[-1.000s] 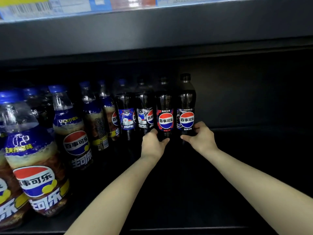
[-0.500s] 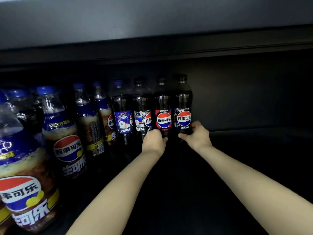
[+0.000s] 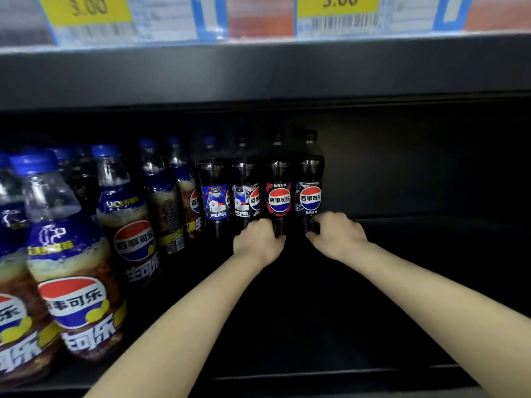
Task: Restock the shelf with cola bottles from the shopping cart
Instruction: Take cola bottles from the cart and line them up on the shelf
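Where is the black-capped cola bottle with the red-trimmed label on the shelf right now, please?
In the head view, the red-trimmed bottle stands at the shelf's back, second from the row's right end, its base between both hands.

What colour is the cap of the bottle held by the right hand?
Black, on the bottle in the right hand, head view.

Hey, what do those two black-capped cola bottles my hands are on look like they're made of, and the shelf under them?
The two black-capped cola bottles: likely clear glossy plastic, since highlights glint on the necks and dark cola shows through; the labels look like printed film. The shelf: probably dark painted metal with a matte finish, though the dim light leaves that open.
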